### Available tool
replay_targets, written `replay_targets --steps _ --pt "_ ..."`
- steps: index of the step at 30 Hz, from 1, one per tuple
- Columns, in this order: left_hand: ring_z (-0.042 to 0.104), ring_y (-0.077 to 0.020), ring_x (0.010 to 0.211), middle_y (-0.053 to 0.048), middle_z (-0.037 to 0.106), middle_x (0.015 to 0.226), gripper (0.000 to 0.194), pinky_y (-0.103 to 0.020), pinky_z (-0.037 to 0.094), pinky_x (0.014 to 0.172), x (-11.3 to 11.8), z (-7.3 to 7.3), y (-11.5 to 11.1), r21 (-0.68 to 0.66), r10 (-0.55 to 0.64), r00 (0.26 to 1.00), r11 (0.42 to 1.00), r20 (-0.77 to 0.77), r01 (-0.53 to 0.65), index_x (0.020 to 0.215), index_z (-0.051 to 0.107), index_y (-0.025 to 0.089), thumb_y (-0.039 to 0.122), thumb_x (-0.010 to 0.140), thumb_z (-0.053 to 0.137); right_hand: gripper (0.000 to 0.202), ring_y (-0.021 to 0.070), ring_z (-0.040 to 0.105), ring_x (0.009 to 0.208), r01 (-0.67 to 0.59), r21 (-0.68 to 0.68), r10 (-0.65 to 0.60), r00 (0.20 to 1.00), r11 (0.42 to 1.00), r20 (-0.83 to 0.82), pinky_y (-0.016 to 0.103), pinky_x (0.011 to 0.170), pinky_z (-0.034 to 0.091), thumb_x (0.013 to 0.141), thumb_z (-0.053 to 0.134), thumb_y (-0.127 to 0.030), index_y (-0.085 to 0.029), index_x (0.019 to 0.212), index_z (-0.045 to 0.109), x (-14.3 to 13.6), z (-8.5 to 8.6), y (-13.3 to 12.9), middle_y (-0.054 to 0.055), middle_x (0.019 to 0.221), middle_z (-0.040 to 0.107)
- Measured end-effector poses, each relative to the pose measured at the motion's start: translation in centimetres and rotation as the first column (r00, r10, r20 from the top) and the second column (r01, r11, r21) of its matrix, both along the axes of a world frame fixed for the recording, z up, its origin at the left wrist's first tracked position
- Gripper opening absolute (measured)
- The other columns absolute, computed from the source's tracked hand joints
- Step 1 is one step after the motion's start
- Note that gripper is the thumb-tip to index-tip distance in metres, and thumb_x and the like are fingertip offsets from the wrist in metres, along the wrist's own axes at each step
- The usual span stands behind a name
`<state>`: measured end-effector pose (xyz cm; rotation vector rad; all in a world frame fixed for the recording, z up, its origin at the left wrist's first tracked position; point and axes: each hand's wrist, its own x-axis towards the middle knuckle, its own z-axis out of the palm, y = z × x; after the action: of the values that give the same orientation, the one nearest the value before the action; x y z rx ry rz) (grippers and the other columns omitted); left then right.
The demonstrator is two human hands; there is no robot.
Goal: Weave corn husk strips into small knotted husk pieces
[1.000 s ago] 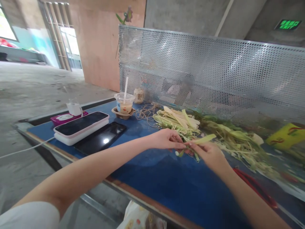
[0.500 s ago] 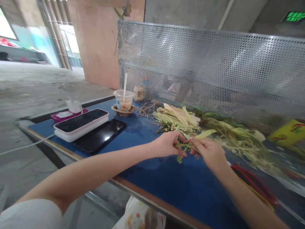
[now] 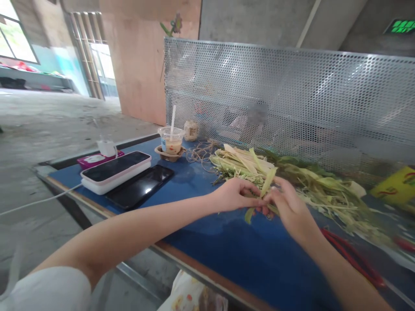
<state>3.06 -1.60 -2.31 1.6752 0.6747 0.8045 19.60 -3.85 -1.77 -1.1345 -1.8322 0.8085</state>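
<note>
My left hand (image 3: 238, 195) is closed on pale green husk strips (image 3: 268, 181), its thumb and fingers pinched together. Close against it, my right hand (image 3: 287, 201) grips the same strips, one of which sticks up between the hands while a short end hangs below. Just behind them lies a heap of pale husks (image 3: 241, 157) with cut green stems. More loose green husks (image 3: 314, 177) spread out to the right. Red-handled scissors (image 3: 352, 255) rest beside my right forearm, partly hidden by it.
On the left of the blue table (image 3: 201, 235) are a white power bank-like case (image 3: 116, 170), a black phone (image 3: 141, 185) and a pink box (image 3: 92, 159). A drink cup (image 3: 171, 140) stands near tangled twine (image 3: 202, 153). A perforated metal screen (image 3: 285, 95) rises behind; a yellow packet (image 3: 394, 185) lies right.
My hands have drawn closer together around the strips. The upper strip, which pointed right, now stands more upright. The whole view has shifted slightly.
</note>
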Motion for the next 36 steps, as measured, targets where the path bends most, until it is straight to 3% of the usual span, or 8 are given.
replay_targets --steps 7,15,20,22,25,27,30,36 --pt "0.057 -0.0071 0.044 -0.001 0.063 0.066 0.019 -0.017 0.040 0.045 0.0 1.0 0.1 0.015 -0.024 1.000 1.000 0.008 0.024 0.081 0.057 0.013 0.030 0.074 0.059 0.041 0.0135 0.046 0.049 0.004 0.049 -0.016 0.972 0.999 0.235 0.025 0.048 0.039 0.081 0.044 -0.033 -0.017 0.116 0.032 1.3 1.0 0.2 -0.005 0.051 0.049" --pt "0.058 -0.0090 0.046 -0.002 0.063 0.059 0.019 -0.015 0.033 0.038 -0.4 0.3 -0.3 0.012 -0.076 0.997 0.997 -0.011 0.076 0.084 0.056 0.011 0.029 0.079 0.054 0.036 0.0122 0.043 0.047 -0.051 0.046 0.033 0.945 0.998 0.325 0.025 0.047 0.034 0.083 0.043 -0.033 -0.022 0.116 0.034 1.9 1.3 0.3 -0.008 0.048 0.047" --pt "0.062 -0.0109 0.061 -0.003 0.066 0.067 0.018 -0.018 0.046 0.052 -0.7 0.2 -0.2 -0.207 0.018 0.997 0.978 0.077 -0.002 0.080 0.059 0.011 0.028 0.075 0.058 0.030 0.0150 0.055 0.056 -0.065 0.137 0.005 0.918 0.988 0.397 0.028 0.056 0.044 0.084 0.043 -0.031 -0.024 0.113 0.038 1.8 0.3 0.8 -0.004 0.059 0.057" --pt "0.062 -0.0100 0.063 -0.003 0.065 0.067 0.015 -0.022 0.050 0.061 -0.7 0.2 -0.1 -0.318 0.064 0.986 0.948 0.152 -0.013 0.078 0.060 0.011 0.025 0.074 0.059 0.032 0.0198 0.059 0.079 -0.073 0.389 -0.124 0.881 0.918 0.458 0.036 0.073 0.045 0.082 0.048 -0.028 -0.023 0.113 0.041 1.7 0.0 0.9 0.004 0.082 0.063" --pt "0.061 -0.0106 0.066 -0.002 0.064 0.067 0.016 -0.025 0.050 0.068 -0.7 0.3 -0.1 -0.371 0.088 0.966 0.929 0.245 0.009 0.079 0.062 0.011 0.024 0.070 0.064 0.030 0.0255 0.052 0.101 -0.168 0.751 -0.340 0.814 0.639 0.472 0.044 0.086 0.039 0.079 0.054 -0.020 -0.023 0.109 0.049 1.8 0.1 0.7 0.010 0.105 0.056" --pt "0.062 -0.0117 0.067 -0.003 0.064 0.068 0.018 -0.026 0.050 0.068 -0.8 0.3 -0.2 -0.392 0.081 0.965 0.919 0.250 0.025 0.078 0.062 0.011 0.025 0.068 0.066 0.030 0.0266 0.050 0.102 -0.267 0.829 -0.410 0.769 0.492 0.490 0.044 0.085 0.039 0.077 0.056 -0.014 -0.024 0.105 0.053 1.9 0.3 0.3 0.010 0.108 0.053" --pt "0.061 -0.0109 0.063 -0.002 0.064 0.067 0.018 -0.028 0.050 0.068 -0.9 0.5 -0.3 -0.423 0.085 0.961 0.906 0.264 0.036 0.074 0.061 0.011 0.027 0.068 0.067 0.029 0.0258 0.050 0.098 -0.383 0.832 -0.436 0.719 0.402 0.541 0.041 0.079 0.040 0.077 0.056 -0.010 -0.025 0.101 0.056 2.2 0.5 -0.2 0.009 0.107 0.053" --pt "0.062 -0.0143 0.074 -0.007 0.067 0.078 0.016 -0.028 0.048 0.070 -1.0 1.2 -0.8 -0.453 0.130 0.924 0.890 0.361 0.052 0.077 0.059 0.013 0.025 0.069 0.066 0.029 0.0188 0.050 0.079 -0.275 0.916 -0.471 0.792 0.292 0.388 0.036 0.071 0.035 0.076 0.057 -0.007 -0.028 0.096 0.058 1.8 0.7 -1.3 0.004 0.087 0.057"
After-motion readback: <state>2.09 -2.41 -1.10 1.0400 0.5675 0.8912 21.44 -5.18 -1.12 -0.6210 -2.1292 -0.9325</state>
